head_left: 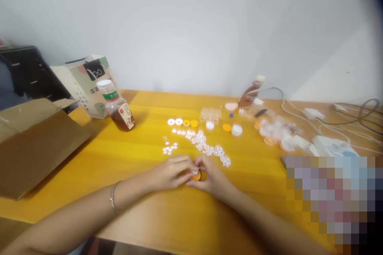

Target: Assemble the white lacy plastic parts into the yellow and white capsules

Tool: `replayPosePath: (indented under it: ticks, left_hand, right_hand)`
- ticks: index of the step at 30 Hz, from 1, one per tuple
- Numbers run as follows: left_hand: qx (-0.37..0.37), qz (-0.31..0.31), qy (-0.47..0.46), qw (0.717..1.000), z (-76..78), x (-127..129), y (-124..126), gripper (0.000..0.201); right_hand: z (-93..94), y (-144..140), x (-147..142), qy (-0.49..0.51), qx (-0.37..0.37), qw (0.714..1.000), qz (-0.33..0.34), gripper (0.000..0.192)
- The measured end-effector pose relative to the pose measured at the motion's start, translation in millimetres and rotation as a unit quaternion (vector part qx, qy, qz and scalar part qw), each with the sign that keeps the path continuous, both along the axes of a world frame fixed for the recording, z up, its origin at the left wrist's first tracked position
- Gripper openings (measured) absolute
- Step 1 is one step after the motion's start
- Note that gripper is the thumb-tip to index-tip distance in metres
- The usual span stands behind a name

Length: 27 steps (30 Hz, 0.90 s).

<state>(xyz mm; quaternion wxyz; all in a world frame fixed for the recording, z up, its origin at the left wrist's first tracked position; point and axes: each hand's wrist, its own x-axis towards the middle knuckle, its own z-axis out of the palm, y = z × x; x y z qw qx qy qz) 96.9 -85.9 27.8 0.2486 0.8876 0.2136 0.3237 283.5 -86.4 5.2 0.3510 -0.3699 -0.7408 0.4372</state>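
Close together over the table, my left hand (pixel 175 172) and my right hand (pixel 211 177) pinch a small orange round piece (pixel 196 177) between their fingertips. A white bit shows on top of it; the fingers cover the rest. Beyond the hands lies a trail of white flat openwork pieces (pixel 209 150). Small white round pieces (pixel 170 149) are scattered to the left of these. A row of white discs (pixel 178 121) and yellow discs (pixel 194 124) sits farther back, and clear plastic cups (pixel 210 114) stand near it.
A cardboard box (pixel 42 147) lies at the left, before a paper bag (pixel 86 85) and a tea bottle (pixel 118 107). Another brown bottle (pixel 251 92) stands at the back. Plastic-wrapped parts (pixel 279 131), white cables (pixel 302 121) and a tissue pack (pixel 333 146) occupy the right.
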Motion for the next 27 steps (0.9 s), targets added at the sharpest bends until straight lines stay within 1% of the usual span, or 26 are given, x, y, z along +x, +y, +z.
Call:
replayPosePath:
  ticks: [3,5,7,10,13,16,19,22,25,27]
  left_hand:
    - [0.031,-0.011,0.009,0.999,-1.3,0,0,0.014]
    - [0.033,-0.011,0.01,0.999,-2.5,0,0,0.013]
    - [0.023,-0.007,0.011,1.0,-3.8,-1,1,0.014]
    - [0.004,0.004,0.009,1.0,-5.7,-2,1,0.016]
    - [-0.012,0.043,-0.011,0.999,-6.6,-1,3,0.017]
    - [-0.024,0.08,-0.039,0.996,-4.9,0,4,0.018]
    - [-0.049,0.094,-0.063,0.992,-1.7,0,3,0.027]
    - [-0.065,0.132,-0.086,0.985,1.1,0,7,0.036]
    - [-0.051,0.205,-0.087,0.973,4.0,4,25,0.031]
    - [-0.025,0.263,-0.047,0.963,6.6,11,48,0.03]
  right_hand:
    - [-0.2,0,0,-0.002,-0.003,1.0,0.006,0.035]
    - [0.2,0,0,-0.004,-0.002,1.0,0.008,0.034]
    - [1.3,0,0,-0.018,0.009,1.0,0.01,0.033]
    - [4.2,1,1,-0.05,0.047,0.998,0.015,0.031]
    - [7.0,1,2,-0.055,0.064,0.996,0.018,0.025]
    - [7.5,2,1,-0.021,0.025,0.999,0.013,0.025]
    - [5.8,4,0,0.029,-0.048,0.998,0.009,0.03]
    - [3.7,5,-1,0.084,-0.13,0.988,0.019,0.032]
    - [2.5,6,-2,0.127,-0.175,0.976,0.026,0.033]
    - [1.7,6,-1,0.14,-0.182,0.973,0.025,0.033]
